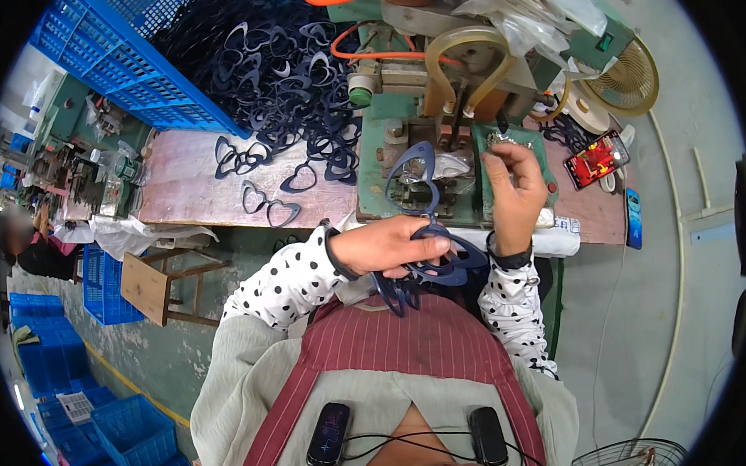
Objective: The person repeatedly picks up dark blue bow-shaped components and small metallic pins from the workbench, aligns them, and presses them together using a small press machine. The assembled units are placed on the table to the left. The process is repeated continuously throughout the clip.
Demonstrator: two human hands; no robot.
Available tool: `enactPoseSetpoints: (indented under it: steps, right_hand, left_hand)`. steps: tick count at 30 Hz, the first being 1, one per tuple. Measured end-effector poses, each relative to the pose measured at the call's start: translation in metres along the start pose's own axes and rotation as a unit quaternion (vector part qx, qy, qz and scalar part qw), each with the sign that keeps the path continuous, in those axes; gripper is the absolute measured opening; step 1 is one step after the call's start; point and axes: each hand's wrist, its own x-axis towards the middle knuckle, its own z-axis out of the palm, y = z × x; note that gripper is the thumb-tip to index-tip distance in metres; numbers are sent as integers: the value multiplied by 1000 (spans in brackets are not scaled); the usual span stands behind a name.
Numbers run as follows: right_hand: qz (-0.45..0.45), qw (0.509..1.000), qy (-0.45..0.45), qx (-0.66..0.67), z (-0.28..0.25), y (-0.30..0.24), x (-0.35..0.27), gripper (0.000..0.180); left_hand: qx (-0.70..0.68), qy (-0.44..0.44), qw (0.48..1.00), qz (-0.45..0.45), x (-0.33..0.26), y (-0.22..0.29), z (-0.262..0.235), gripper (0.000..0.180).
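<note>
Snagging could be caused by overlapping blue frames (451,274) gripped in left hand (382,245) before machine (395,107); right hand (517,189) is curled at machine's right side, contents unclear.

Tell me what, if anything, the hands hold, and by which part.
The left hand grips several dark blue eyeglass frames around the bunch's middle; whether the right hand pinches anything cannot be told.

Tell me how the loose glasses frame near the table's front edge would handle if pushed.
The glasses frame is probably light, since thin rims surround open holes. It is likely fairly stiff: a similar one jutting from the left hand shows no obvious sag. It seems more apt to slide than roll, given its wide, two-lobed outline.
</note>
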Motion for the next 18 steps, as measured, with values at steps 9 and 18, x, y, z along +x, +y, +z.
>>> enactPoseSetpoints:
  steps: [9,18]
  right_hand:
    - [153,943,-293,-31,-13,-8,-18,20]
    - [270,803,-490,205,-8,-5,-8,14]
  left_hand:
    - [119,41,989,72,26,-36,9,39]
    - [-214,-169,960,68,23,-39,2,64]
